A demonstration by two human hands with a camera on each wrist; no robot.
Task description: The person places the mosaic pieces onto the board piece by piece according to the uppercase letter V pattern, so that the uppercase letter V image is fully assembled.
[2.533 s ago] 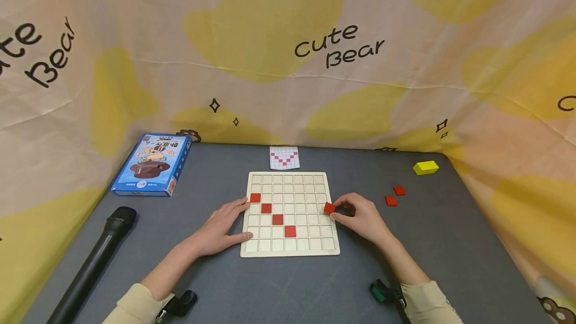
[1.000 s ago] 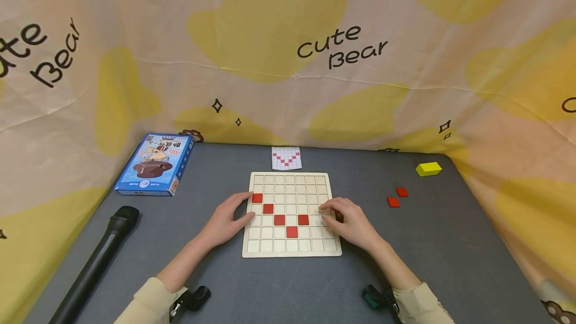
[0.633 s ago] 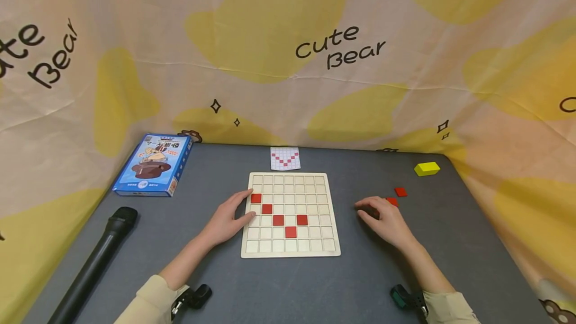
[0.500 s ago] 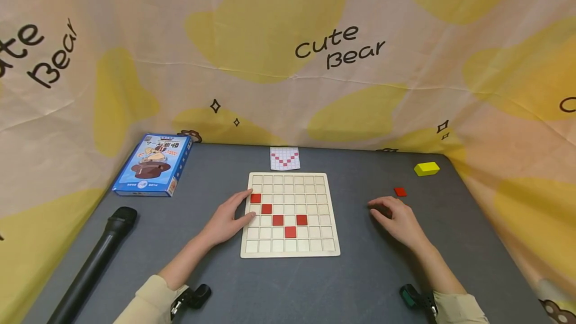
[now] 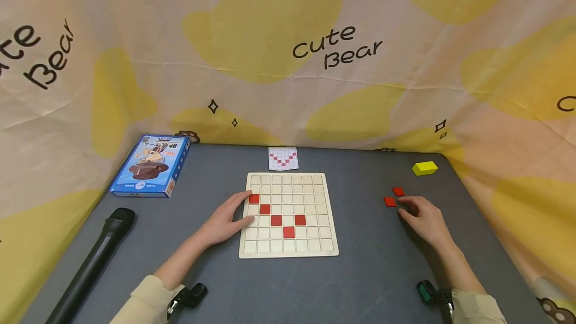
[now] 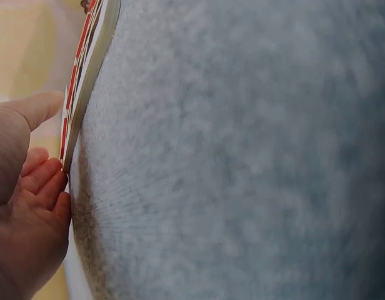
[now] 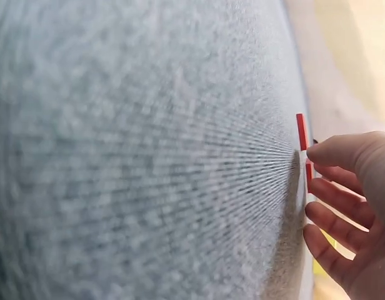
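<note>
A cream grid board [image 5: 310,249] lies on the grey table with several red square tiles in its cells, among them a tile [image 5: 289,232] at the low point of a V-like line. My left hand [image 5: 222,221] rests at the board's left edge, thumb and fingertips on the rim. Two loose red tiles, a nearer one [image 5: 390,202] and a farther one [image 5: 398,191], lie right of the board. Beside them my right hand [image 5: 425,221] holds nothing, its fingers loosely bent; in the right wrist view its thumb is near a tile [image 7: 301,131].
A pattern card [image 5: 283,159] with a pink V lies behind the board. On the left are a blue box [image 5: 150,166] and a black microphone [image 5: 96,261]. A yellow block [image 5: 425,168] sits at the back right. A patterned cloth [image 5: 270,64] hangs behind the table.
My right hand set a red tile into the board right of the low point, let go, then moved right to the loose tiles. My left hand stays at the board's left edge.
</note>
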